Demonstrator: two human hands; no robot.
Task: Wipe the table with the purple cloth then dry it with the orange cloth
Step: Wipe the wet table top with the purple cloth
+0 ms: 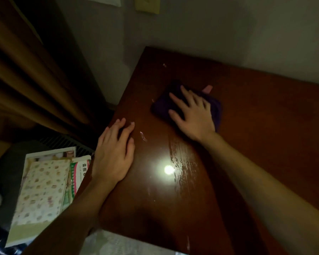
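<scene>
A dark brown wooden table (256, 144) fills the right of the head view. The folded purple cloth (162, 105) lies on its far left part, with my right hand (191, 115) pressed flat on top of it, fingers spread. A small pink tag (208, 88) sticks out behind the cloth. My left hand (114, 153) rests flat on the table's left edge and holds nothing. A wet streaky patch (180, 162) shines beside a bright light reflection near the table's middle. No orange cloth shows in this view.
Brown curtains (26, 70) hang at the left and a grey wall (191, 34) runs behind the table. Below the table's left edge lie patterned boxes and printed packets (42, 190). Pale bubble wrap (118, 243) sits under the near edge.
</scene>
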